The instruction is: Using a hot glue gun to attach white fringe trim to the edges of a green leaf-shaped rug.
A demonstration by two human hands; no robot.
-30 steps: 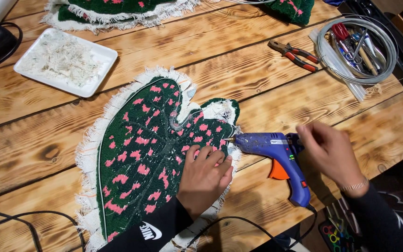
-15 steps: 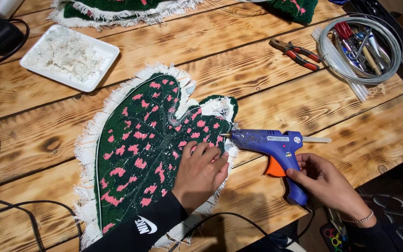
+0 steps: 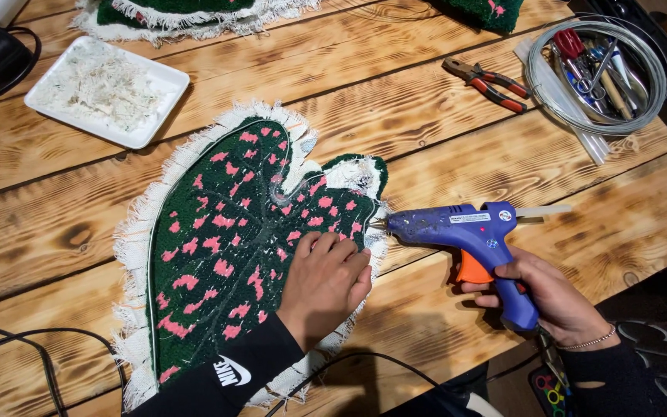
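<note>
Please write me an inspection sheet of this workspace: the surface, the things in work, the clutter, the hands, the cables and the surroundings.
Surface: wooden plank table, knots and dark grain.
Things in work: green leaf-shaped rug with pink spots, white fringe around; blue glue gun, nozzle at the rug's right edge.
Clutter: white tray of fibre scraps; red-handled pliers; wire coil around tools; more tufted pieces at the top.
Hands: left hand flat on the rug; right hand grips the gun handle.
Cables: black cables at the left edge and bottom.
Surroundings: dark floor at right, unclear.
</note>
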